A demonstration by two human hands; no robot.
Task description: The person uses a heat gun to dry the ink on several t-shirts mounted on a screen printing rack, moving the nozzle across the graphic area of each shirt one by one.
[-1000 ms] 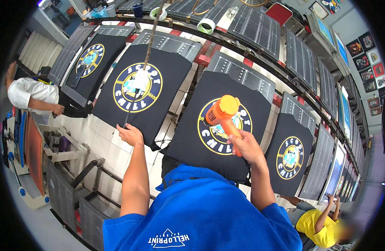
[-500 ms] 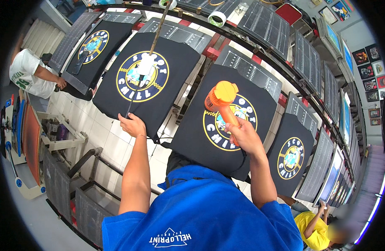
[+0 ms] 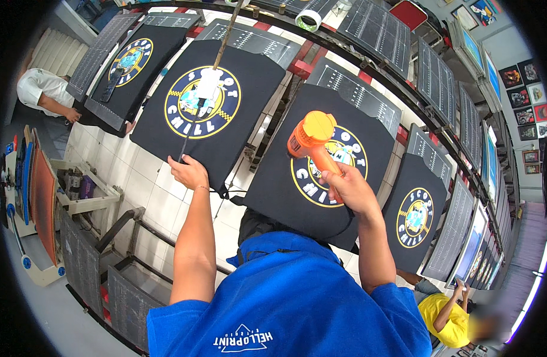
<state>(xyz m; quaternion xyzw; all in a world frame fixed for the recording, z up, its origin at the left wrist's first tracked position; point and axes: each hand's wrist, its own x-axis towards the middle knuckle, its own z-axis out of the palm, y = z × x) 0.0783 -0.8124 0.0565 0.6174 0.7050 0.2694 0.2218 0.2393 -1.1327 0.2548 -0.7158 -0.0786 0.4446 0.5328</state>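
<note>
My right hand (image 3: 352,189) is wrapped round the handle of an orange heat gun (image 3: 318,128). The heat gun is above a black shirt (image 3: 273,178) with a round yellow, white and blue print, laid over a grey board. My left hand (image 3: 189,172) is at the near edge of another black shirt (image 3: 243,83) to the left, with the same print. Its fingertips pinch a thin black cord (image 3: 187,140). This cord runs up to a white plug block (image 3: 209,83), which hangs from a brownish line over that print.
More printed black shirts (image 3: 404,238) lie on boards to both sides. A dark object (image 3: 111,86) rests on the far-left shirt. Behind runs a dark rail with a tape roll (image 3: 308,19). Co-workers in white (image 3: 38,89) and yellow (image 3: 443,318) stand at left and lower right.
The heat gun has shifted slightly left and up relative to the print under it. The co-worker in white has bent lower, and that hand has moved left. My left hand stays on the cord.
</note>
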